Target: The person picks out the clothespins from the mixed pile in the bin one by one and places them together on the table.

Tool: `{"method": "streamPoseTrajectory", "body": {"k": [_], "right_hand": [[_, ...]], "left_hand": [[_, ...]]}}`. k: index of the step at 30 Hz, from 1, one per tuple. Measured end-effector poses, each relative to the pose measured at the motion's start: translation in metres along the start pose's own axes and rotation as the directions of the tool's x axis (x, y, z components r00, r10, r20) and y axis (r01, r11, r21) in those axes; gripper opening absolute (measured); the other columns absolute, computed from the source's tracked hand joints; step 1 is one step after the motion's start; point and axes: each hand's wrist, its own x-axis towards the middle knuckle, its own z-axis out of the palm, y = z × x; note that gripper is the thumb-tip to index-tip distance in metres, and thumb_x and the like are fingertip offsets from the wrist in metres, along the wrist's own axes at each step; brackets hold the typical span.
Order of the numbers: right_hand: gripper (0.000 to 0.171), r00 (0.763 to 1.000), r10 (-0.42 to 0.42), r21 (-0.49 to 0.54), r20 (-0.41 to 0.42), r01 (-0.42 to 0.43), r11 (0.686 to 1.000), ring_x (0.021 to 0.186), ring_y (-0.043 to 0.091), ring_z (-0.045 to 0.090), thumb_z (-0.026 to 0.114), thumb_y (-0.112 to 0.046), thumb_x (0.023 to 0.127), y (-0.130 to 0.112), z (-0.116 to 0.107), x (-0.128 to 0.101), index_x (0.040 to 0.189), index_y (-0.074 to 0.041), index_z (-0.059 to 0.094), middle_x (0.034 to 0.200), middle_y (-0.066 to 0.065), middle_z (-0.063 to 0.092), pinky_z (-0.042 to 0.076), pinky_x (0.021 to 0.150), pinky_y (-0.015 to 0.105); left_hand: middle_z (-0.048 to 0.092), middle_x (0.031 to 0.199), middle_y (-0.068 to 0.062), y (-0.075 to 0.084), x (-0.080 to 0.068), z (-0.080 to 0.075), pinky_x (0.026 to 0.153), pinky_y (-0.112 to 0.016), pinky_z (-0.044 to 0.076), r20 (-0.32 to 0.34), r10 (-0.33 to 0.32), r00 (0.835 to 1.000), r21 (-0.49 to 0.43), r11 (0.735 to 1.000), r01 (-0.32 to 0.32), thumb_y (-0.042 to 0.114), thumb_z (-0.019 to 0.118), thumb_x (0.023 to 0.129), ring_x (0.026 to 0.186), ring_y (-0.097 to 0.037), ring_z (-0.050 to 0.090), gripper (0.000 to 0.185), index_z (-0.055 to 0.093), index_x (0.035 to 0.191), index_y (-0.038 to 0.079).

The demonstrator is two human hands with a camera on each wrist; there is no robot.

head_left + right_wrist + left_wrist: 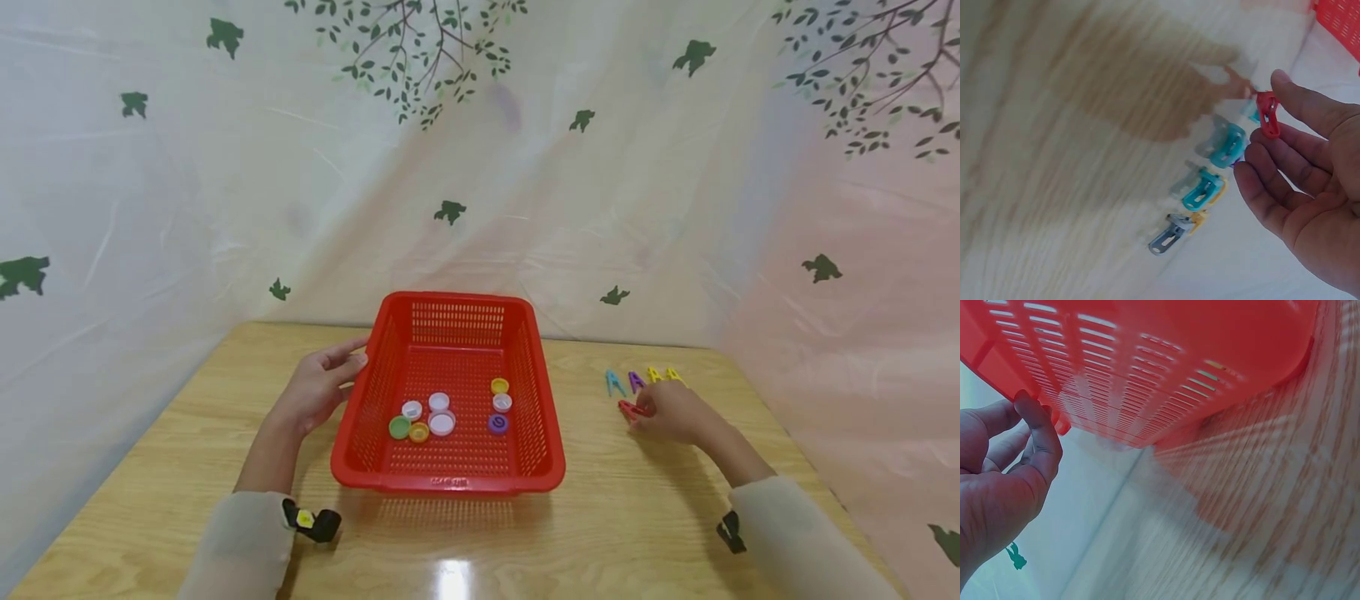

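Observation:
A red plastic basket (447, 483) with slotted walls stands in the middle of the table, with several small round caps in it, among them a purple one (498, 424) and a green one (400, 427). My left hand (318, 385) grips its left rim; in the left wrist view a bent fingertip (1022, 397) meets the rim's underside. To the right of the basket, my right hand (675, 412) pinches a red clothespin (1267, 115) between thumb and index finger, close over the table. The other fingers of that hand curve loosely below it.
Beyond the right hand lie blue (615, 383), purple (636, 382) and yellow (674, 375) clothespins. Teal (1204, 189) and grey (1169, 236) ones show in the right wrist view, hidden by the hand from above. A leaf-printed curtain (480, 250) hangs behind the table.

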Motion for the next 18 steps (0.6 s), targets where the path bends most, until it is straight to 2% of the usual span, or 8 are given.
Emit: {"method": "streamPoseTrajectory", "body": {"k": [4,6,9,13,15,18], "right_hand": [[0.028,1.000,0.022,-0.010,0.006,-0.022,1.000,0.069,0.015,0.053,0.087,-0.023,0.081,0.002,0.005,0.000,0.090,-0.002,0.071,0.077,0.000,0.065,0.048,0.064,0.033],[0.028,0.999,0.040,-0.001,0.014,-0.040,0.999,0.068,0.014,0.052,0.087,-0.024,0.082,0.001,0.007,-0.001,0.091,-0.003,0.071,0.075,-0.001,0.064,0.046,0.062,0.031],[0.029,0.998,0.069,0.019,0.015,-0.069,0.997,0.060,0.012,0.044,0.086,-0.025,0.084,-0.003,0.008,-0.001,0.094,-0.003,0.072,0.063,-0.004,0.054,0.037,0.055,0.027],[0.040,0.994,0.106,0.044,0.020,-0.107,0.993,0.053,0.009,0.036,0.085,-0.028,0.085,-0.007,0.009,0.000,0.106,0.004,0.072,0.056,-0.006,0.042,0.030,0.049,0.023],[0.045,0.992,0.123,0.049,0.026,-0.124,0.991,0.052,0.009,0.038,0.085,-0.028,0.085,-0.008,0.009,0.000,0.111,0.006,0.072,0.057,-0.005,0.044,0.031,0.049,0.022],[0.043,0.994,0.110,0.033,0.029,-0.111,0.993,0.054,0.011,0.043,0.085,-0.027,0.086,-0.009,0.010,0.000,0.111,0.005,0.072,0.061,-0.004,0.051,0.034,0.049,0.024]], "left_hand": [[0.060,0.137,-0.018,0.000,0.000,0.000,0.092,-0.039,0.058,0.003,0.001,1.000,-0.003,1.000,-0.001,0.031,0.066,0.101,0.111,-0.025,0.067,0.057,0.048,0.154,0.017],[0.060,0.137,-0.018,0.001,0.000,-0.001,0.092,-0.039,0.058,0.005,0.002,1.000,-0.006,1.000,-0.002,0.031,0.066,0.101,0.111,-0.025,0.067,0.057,0.048,0.154,0.016],[0.060,0.136,-0.018,0.001,0.001,-0.001,0.092,-0.038,0.059,0.007,0.004,1.000,-0.009,1.000,-0.004,0.030,0.065,0.102,0.110,-0.024,0.068,0.057,0.048,0.154,0.015],[0.061,0.135,-0.018,0.001,0.001,-0.001,0.091,-0.038,0.059,0.007,0.003,1.000,-0.014,1.000,-0.003,0.029,0.065,0.102,0.109,-0.023,0.068,0.056,0.049,0.153,0.015],[0.061,0.135,-0.017,0.001,0.001,-0.001,0.091,-0.038,0.059,0.007,0.001,1.000,-0.014,1.000,-0.001,0.029,0.066,0.101,0.109,-0.023,0.068,0.056,0.049,0.153,0.015],[0.061,0.135,-0.017,0.000,0.001,-0.001,0.091,-0.039,0.059,0.009,0.001,1.000,-0.014,1.000,-0.001,0.030,0.066,0.101,0.109,-0.023,0.067,0.056,0.050,0.153,0.014]]}}
